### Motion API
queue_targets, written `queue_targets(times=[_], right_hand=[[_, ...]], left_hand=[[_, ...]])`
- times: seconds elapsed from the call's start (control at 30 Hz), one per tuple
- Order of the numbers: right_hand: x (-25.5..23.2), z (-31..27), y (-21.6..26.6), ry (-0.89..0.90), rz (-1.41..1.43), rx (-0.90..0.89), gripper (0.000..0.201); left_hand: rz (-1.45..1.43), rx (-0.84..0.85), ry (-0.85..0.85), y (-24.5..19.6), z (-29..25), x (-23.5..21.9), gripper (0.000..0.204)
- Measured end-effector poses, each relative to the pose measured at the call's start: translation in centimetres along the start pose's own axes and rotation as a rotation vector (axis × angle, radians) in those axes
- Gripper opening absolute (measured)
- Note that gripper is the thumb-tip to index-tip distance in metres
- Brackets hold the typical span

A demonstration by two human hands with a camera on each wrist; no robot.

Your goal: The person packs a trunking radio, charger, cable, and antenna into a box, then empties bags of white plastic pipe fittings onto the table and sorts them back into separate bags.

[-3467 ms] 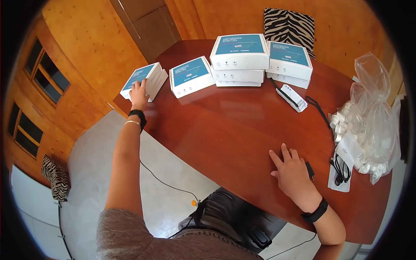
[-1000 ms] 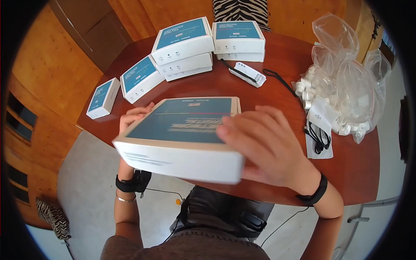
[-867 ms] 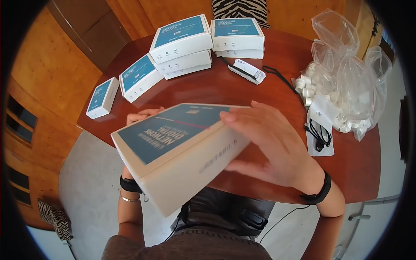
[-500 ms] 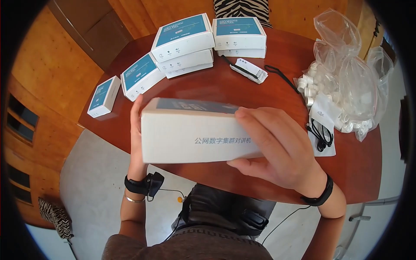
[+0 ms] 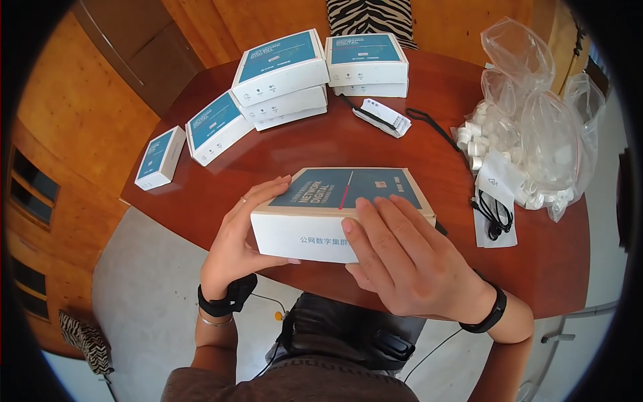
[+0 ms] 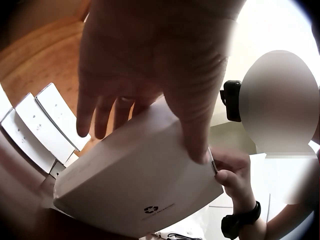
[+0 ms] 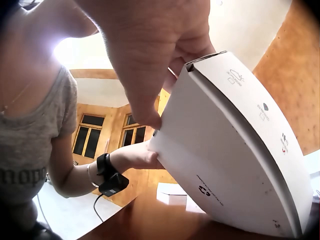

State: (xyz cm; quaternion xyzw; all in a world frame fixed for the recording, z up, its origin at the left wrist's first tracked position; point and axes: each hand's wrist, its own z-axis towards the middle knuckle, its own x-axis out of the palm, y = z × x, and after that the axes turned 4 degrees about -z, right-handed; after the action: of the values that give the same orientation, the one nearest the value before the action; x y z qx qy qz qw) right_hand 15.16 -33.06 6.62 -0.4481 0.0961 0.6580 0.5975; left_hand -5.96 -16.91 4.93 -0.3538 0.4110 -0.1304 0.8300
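Observation:
A white cardboard box with a blue printed lid [image 5: 305, 191] is held over the near side of the table, its lettered side towards me. My left hand [image 5: 231, 248] grips its left end, fingers along the top edge and thumb underneath. At the near right, my right hand [image 5: 418, 268] holds it with fingers over the lid's edge and thumb low on the side. From the left wrist, the plain underside of the box [image 6: 135, 195] shows a recycling mark. The right wrist view shows a dark gap along the side of the box [image 7: 240, 120], below its printed front.
Similar boxes stand at the back: a stack [image 5: 281, 67], a pair [image 5: 368, 60], a single box [image 5: 218, 127] and another at far left [image 5: 159, 157]. To the right lie a white packet [image 5: 382, 117], a black strap [image 5: 432, 124], bagged white pieces [image 5: 482, 137] and a coiled black cable [image 5: 494, 218].
The left hand took the top box from the far-left pile and brought it near. Both hands turned it; the left hand shifted its grip and the right moved along the near edge.

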Motion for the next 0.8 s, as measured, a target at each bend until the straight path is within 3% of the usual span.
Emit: queue_targets(times=[0.2,0.3,0.47,0.8], right_hand=[[0.1,0.1,0.0,-0.013,0.051,0.03,0.037],[0.1,0.5,-0.9,-0.052,0.149,0.068,0.052],[0.1,0.5,-2.6,-0.134,0.628,0.443,0.075],[0.8,0.5,-3.1,-0.172,0.629,0.293,0.066]], left_hand=[[-0.202,0.132,-0.091,2.1,-0.6,0.6,0.081],[-0.355,0.119,-0.109,2.7,-0.7,0.2,0.082],[-0.484,0.021,-0.181,4.6,-1.2,-1.3,0.081],[-0.457,-0.025,-0.2,3.8,-1.4,-1.3,0.083]])
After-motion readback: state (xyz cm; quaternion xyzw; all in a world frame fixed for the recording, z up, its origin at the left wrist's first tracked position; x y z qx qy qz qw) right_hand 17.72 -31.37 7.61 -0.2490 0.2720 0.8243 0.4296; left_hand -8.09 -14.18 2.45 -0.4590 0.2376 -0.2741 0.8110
